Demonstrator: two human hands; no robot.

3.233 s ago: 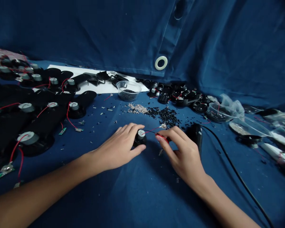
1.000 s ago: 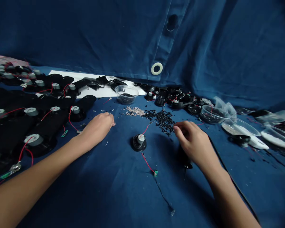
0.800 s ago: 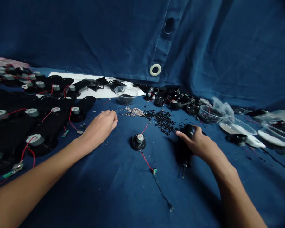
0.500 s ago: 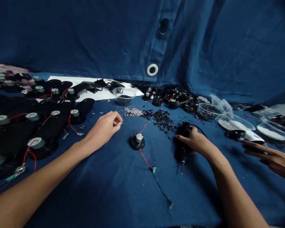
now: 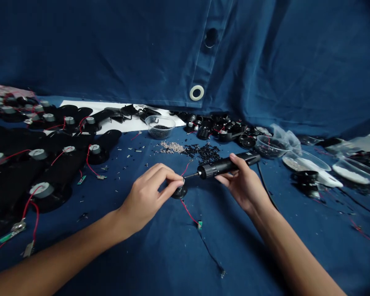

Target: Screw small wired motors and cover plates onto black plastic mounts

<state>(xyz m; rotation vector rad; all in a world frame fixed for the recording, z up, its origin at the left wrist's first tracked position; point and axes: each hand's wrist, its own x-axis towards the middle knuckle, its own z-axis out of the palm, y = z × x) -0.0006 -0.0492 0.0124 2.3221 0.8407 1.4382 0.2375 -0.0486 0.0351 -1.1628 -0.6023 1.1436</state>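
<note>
My right hand (image 5: 243, 183) grips a black electric screwdriver (image 5: 225, 165), held nearly level with its bit pointing left. The thumb and fingertips of my left hand (image 5: 154, 193) are pinched together at the tip of the bit; whatever they hold is too small to make out. Just beneath them sits a small round black part (image 5: 181, 192) with a motor, mostly hidden by the fingers. A red wire runs from this part to a little green circuit board (image 5: 200, 225), and a dark cable trails on from there toward me.
Silver screws (image 5: 172, 147) and black pins (image 5: 205, 153) lie in loose piles beyond my hands. Behind them stands a clear bowl (image 5: 160, 127). Black housings with motors (image 5: 41, 190) fill the left side. Bowls and a white scoop (image 5: 327, 177) are at right.
The screwdriver has swung up from pointing down to level, its bit now at my left fingertips. My left hand has moved right, over the round part. Another person's hand at right has left view.
</note>
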